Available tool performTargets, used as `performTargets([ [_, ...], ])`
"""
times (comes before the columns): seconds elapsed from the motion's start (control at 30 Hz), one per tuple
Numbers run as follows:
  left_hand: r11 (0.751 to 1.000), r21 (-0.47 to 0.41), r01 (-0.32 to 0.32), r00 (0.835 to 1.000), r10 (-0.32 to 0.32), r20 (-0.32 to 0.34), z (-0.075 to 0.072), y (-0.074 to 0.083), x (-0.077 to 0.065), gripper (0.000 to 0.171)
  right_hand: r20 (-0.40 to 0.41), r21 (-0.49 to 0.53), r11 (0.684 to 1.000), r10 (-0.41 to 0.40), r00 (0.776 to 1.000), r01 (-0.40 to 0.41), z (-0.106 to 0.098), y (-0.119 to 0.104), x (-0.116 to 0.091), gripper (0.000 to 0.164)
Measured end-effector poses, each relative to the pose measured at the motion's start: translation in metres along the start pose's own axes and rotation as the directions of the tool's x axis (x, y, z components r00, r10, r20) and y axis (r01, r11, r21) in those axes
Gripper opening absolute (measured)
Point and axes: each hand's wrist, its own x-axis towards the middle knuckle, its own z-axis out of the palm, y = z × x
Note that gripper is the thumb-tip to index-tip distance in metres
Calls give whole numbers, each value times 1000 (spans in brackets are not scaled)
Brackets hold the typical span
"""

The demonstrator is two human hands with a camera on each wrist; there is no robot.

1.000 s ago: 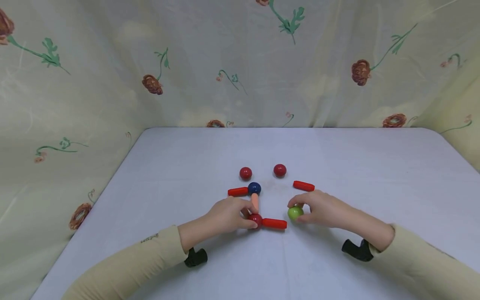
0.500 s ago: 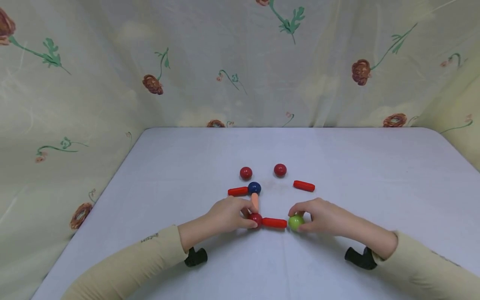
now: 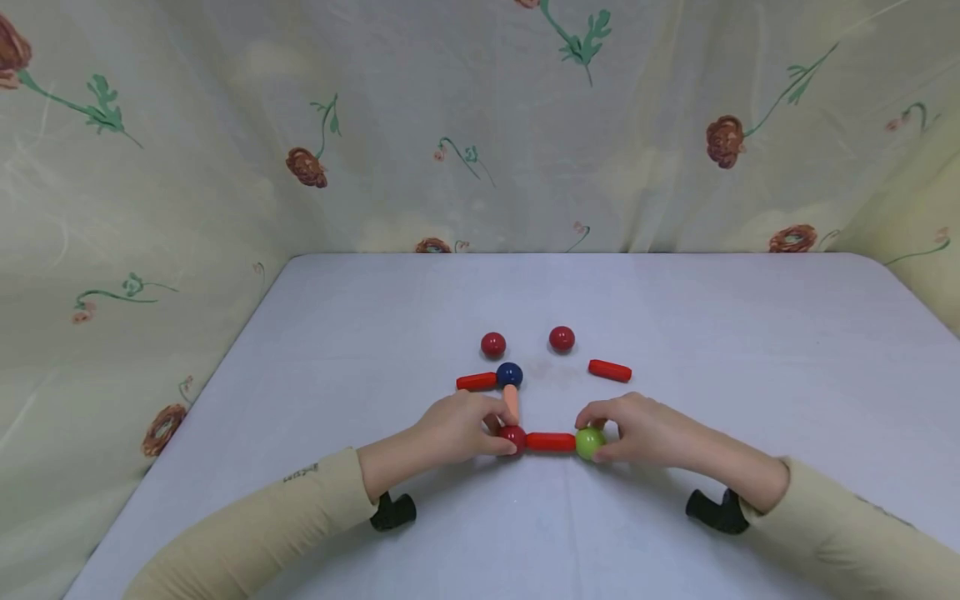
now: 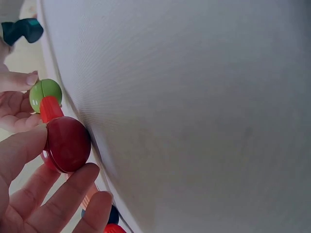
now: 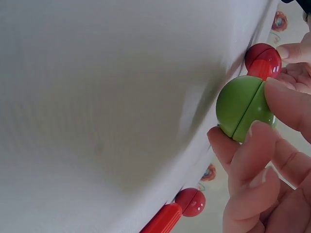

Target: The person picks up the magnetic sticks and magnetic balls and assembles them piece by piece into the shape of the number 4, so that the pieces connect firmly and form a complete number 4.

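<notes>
Floral curtain (image 3: pixel 480 92) hangs behind everything. White table (image 3: pixel 360 325) under both hands' fingers and all parts. Tan left sleeve (image 3: pixel 262 517) and right sleeve (image 3: pixel 847 521) run back from the fingers. Left hand (image 3: pixel 459 427): thumb and fingers in a narrow pinch on held red ball (image 3: pixel 513 439). Right hand (image 3: pixel 645 429): narrow pinch too, on green ball (image 3: pixel 588 443). Left wrist unit (image 3: pixel 393 512) and right wrist unit (image 3: pixel 717 511), both black, sit back from the fingers.

Rods: middle red rod (image 3: pixel 551 442) spans between the two sets of fingers, one end at each held ball. Pink rod (image 3: pixel 511 402) runs out past left fingertips, partly hidden by them, to blue ball (image 3: pixel 509 374). Side red rod (image 3: pixel 477 382), beyond left fingers, touches the blue one. Loose red rod (image 3: pixel 610 371) lies past right fingers, apart.

Remaining balls: first spare red ball (image 3: pixel 492 344) farther beyond left fingers, just past blue; second spare red ball (image 3: pixel 562 338) beyond the gap between both hands' fingers.
</notes>
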Motion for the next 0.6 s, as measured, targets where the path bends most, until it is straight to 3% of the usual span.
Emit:
performTargets([
  [0.6, 1000, 15, -5, 1000, 4, 9, -1, 1, 0, 26, 25, -16, 1000, 18, 1000, -17, 1, 0, 1, 31],
])
